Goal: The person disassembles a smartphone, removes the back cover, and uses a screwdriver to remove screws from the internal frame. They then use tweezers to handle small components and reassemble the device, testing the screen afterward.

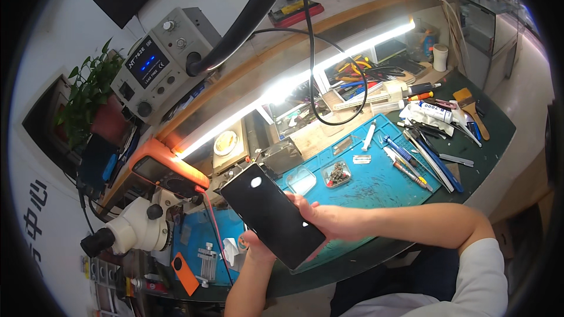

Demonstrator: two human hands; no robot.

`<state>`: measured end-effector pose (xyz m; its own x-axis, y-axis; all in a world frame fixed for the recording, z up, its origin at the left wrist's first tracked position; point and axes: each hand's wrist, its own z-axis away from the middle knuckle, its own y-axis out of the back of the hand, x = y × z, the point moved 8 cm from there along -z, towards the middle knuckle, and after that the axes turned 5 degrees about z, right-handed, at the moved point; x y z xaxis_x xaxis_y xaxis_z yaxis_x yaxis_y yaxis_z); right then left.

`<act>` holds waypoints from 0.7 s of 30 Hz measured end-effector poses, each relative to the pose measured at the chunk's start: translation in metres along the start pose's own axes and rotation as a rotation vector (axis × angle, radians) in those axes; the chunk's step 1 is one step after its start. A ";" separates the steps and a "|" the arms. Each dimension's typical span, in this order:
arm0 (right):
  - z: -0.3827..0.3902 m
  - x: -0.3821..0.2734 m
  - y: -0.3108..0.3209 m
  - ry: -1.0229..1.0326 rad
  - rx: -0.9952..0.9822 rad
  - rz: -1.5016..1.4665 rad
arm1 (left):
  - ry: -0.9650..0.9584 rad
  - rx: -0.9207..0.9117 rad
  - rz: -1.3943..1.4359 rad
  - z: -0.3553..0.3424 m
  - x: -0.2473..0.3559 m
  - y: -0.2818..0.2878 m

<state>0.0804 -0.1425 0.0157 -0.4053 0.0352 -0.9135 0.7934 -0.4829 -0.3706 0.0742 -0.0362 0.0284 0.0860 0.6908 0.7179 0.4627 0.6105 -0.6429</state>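
Observation:
A black smartphone (267, 211) is held up at a slant above the workbench, its dark glossy face toward me with a bright reflection near the top. My left hand (259, 248) grips its lower left edge, thumb along the side. My right hand (335, 221) is closed round the right edge, with the thumb at the rim; the fingers behind the phone are hidden. Beneath lies a blue repair mat (376, 185), partly covered by the phone and my right forearm. On it, beyond the phone, sit a small clear box of tiny metal parts (336, 174) and a clear dish (301, 181).
A white microscope (138, 226) and an orange multimeter (167, 167) stand at the left. Behind them is a grey soldering station (167, 64). Tweezers and pens (408, 164), a brush (470, 108) and a glue tube (435, 110) lie at the right. A black cable (311, 82) loops overhead.

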 end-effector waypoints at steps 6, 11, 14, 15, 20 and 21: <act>0.022 -0.050 0.063 0.391 0.400 0.627 | -0.027 -0.054 0.108 -0.006 0.009 0.009; 0.048 -0.064 0.072 0.836 0.644 1.028 | 0.077 0.081 0.168 -0.006 -0.006 0.018; 0.057 -0.066 0.067 0.890 0.679 1.139 | 0.103 0.212 0.023 -0.002 -0.013 0.025; 0.057 -0.066 0.065 0.876 0.680 1.133 | 0.103 0.197 0.107 -0.004 -0.018 0.027; 0.064 -0.068 0.047 1.001 0.656 1.253 | 0.134 0.122 0.323 -0.007 -0.032 0.027; 0.065 -0.070 0.037 1.042 0.611 1.335 | 0.144 0.095 0.337 -0.006 -0.031 0.026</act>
<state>0.1089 -0.2195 0.0769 0.9147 -0.2456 -0.3208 -0.0489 -0.8556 0.5154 0.0889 -0.0446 -0.0088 0.3455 0.8015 0.4880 0.3040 0.3964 -0.8663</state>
